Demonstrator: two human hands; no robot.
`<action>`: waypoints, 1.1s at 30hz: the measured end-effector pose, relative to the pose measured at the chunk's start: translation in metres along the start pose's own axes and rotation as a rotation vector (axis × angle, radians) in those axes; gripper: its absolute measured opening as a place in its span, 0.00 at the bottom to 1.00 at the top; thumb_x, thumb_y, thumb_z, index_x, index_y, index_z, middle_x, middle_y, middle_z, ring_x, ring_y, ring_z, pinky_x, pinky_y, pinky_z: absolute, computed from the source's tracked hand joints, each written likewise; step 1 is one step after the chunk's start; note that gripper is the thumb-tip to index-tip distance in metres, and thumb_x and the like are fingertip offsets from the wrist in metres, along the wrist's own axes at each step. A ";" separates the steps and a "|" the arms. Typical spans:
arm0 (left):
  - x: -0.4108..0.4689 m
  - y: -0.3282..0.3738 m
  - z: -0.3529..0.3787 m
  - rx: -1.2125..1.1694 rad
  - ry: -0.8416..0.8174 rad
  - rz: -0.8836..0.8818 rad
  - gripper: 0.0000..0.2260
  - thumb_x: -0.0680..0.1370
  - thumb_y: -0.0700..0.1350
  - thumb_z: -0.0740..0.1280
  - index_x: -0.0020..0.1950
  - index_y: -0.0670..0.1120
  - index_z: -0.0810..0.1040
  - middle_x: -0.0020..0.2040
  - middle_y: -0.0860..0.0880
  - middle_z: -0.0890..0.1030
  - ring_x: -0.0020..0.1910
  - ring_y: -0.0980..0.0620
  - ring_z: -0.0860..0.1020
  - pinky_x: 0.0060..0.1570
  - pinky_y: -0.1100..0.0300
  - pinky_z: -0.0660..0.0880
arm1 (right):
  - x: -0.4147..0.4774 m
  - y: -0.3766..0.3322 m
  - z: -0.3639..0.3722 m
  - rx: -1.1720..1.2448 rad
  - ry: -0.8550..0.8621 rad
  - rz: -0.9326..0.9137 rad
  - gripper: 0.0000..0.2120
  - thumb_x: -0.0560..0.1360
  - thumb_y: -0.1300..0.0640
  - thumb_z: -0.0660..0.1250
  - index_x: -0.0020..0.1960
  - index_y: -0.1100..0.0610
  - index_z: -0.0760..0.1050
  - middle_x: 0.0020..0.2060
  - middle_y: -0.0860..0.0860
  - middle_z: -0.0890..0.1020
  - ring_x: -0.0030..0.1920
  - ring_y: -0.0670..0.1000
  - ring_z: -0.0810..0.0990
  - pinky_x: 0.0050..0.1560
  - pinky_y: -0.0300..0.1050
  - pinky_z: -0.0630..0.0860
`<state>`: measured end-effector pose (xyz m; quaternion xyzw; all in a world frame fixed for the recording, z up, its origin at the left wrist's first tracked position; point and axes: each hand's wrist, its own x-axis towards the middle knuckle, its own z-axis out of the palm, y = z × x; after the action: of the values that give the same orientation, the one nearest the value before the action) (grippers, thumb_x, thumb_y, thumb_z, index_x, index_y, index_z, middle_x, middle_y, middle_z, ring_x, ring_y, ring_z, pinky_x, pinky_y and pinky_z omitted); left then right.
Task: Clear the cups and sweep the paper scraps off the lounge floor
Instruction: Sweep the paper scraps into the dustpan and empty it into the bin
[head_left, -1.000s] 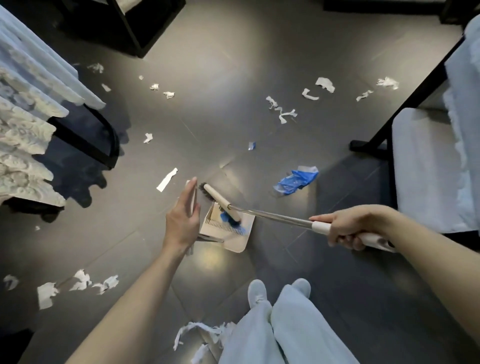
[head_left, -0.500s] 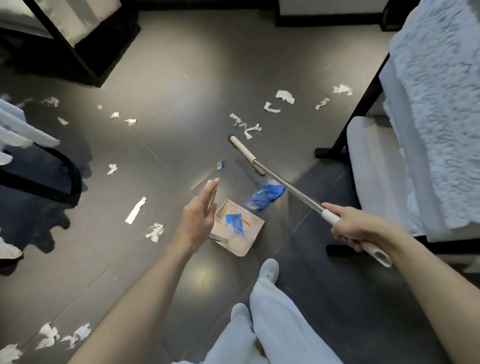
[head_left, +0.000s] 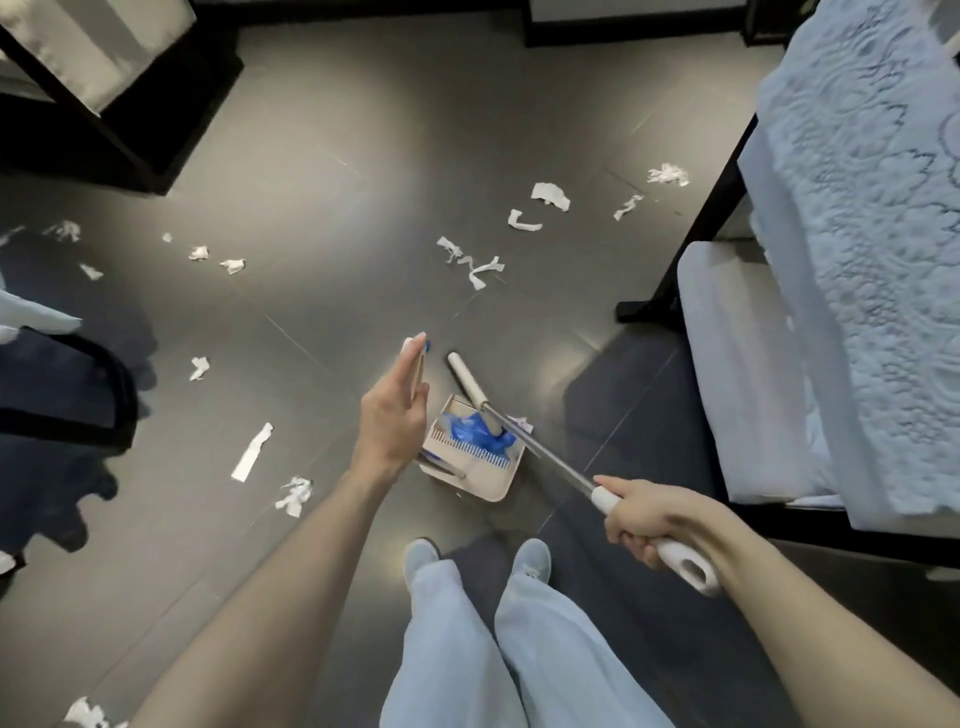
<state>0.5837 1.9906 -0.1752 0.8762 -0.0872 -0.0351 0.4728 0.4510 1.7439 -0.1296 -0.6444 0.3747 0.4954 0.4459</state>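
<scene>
A person's right hand (head_left: 644, 525) is wrapped tight round the white grip of a long silver-shafted broom (head_left: 545, 457). Its shaft runs forward and left from that hand to a cream brush head (head_left: 467, 379) at the far lip of a beige plastic dustpan (head_left: 483, 480). The left hand (head_left: 392, 421), fingers nearly straight, pinches the pan's upright handle. A crumpled blue plastic scrap (head_left: 475, 434) sits in the pan. Twisted white paper scraps (head_left: 475, 267) lie well beyond the brush head, roughly along the shaft's line, so the right hand looks best placed to reach them. 2 more white paper bits (head_left: 253, 451) lie left of the left hand.
</scene>
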 end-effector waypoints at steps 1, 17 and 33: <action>0.004 -0.001 -0.002 -0.005 0.003 0.001 0.26 0.77 0.32 0.64 0.72 0.50 0.69 0.65 0.60 0.70 0.68 0.59 0.69 0.64 0.75 0.59 | -0.003 -0.006 0.006 -0.021 -0.023 -0.005 0.37 0.74 0.71 0.57 0.76 0.42 0.55 0.25 0.51 0.70 0.19 0.45 0.64 0.21 0.34 0.64; 0.078 -0.064 -0.130 0.086 0.100 -0.061 0.25 0.78 0.34 0.63 0.74 0.49 0.67 0.71 0.47 0.71 0.68 0.54 0.69 0.58 0.83 0.56 | -0.019 -0.183 0.025 -0.188 0.077 -0.179 0.38 0.74 0.69 0.58 0.76 0.41 0.55 0.29 0.54 0.71 0.21 0.46 0.67 0.22 0.36 0.66; 0.208 -0.120 -0.180 0.009 0.051 -0.047 0.25 0.77 0.32 0.63 0.73 0.48 0.69 0.68 0.57 0.70 0.65 0.68 0.65 0.62 0.79 0.58 | 0.047 -0.303 0.067 -0.063 -0.037 -0.019 0.33 0.76 0.69 0.56 0.74 0.43 0.60 0.26 0.50 0.68 0.18 0.43 0.62 0.19 0.32 0.61</action>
<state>0.8282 2.1642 -0.1719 0.8807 -0.0548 -0.0235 0.4699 0.7211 1.9030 -0.1214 -0.6523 0.3445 0.5148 0.4368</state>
